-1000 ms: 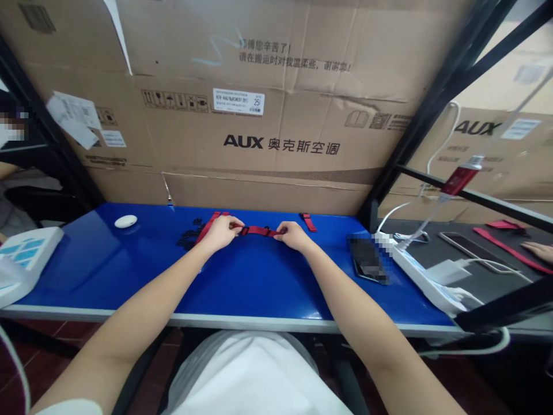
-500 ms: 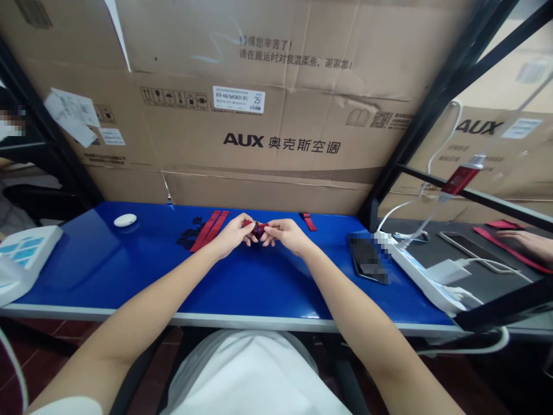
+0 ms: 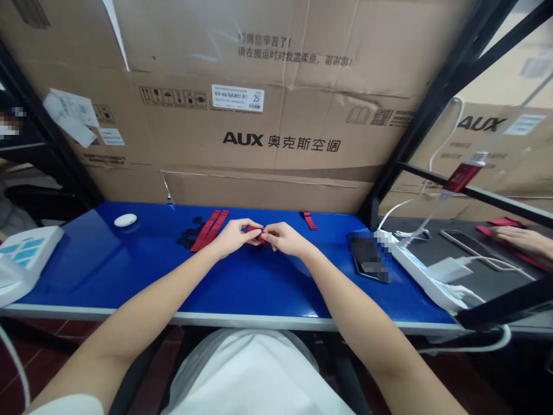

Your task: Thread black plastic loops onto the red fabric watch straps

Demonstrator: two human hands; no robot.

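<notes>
Head view: red webbing strap (image 3: 256,231) between the two hands, bunched up, mostly covered by fingers; can't tell if it touches the tabletop (image 3: 259,288). Left hand (image 3: 237,235) on its left side, thumb and fingers pinched on it. Right hand (image 3: 285,237) on its right side, fingertips nearly closed, also gripping it. Hands almost meet at the strap.

Places from that held strap: just left, two flat red straps (image 3: 211,230) side by side, slanted; past them, a pile of black plastic buckles (image 3: 189,236). Far left, white oval object (image 3: 125,220) and, at the near corner, white device with blue panels (image 3: 30,253). Right and slightly behind, short red strap piece with black buckle (image 3: 309,221). Farther right, black smartphone (image 3: 371,262), part pixelated, then white power strip (image 3: 421,275) with plugs in.

Tabletop under it glossy blue, pale front edge. Behind it, big AUX carton (image 3: 280,115) standing upright as a wall. Well off right, past the black metal frame (image 3: 415,127), a co-worker's hand (image 3: 521,239) on red webbing over a dark desk.
</notes>
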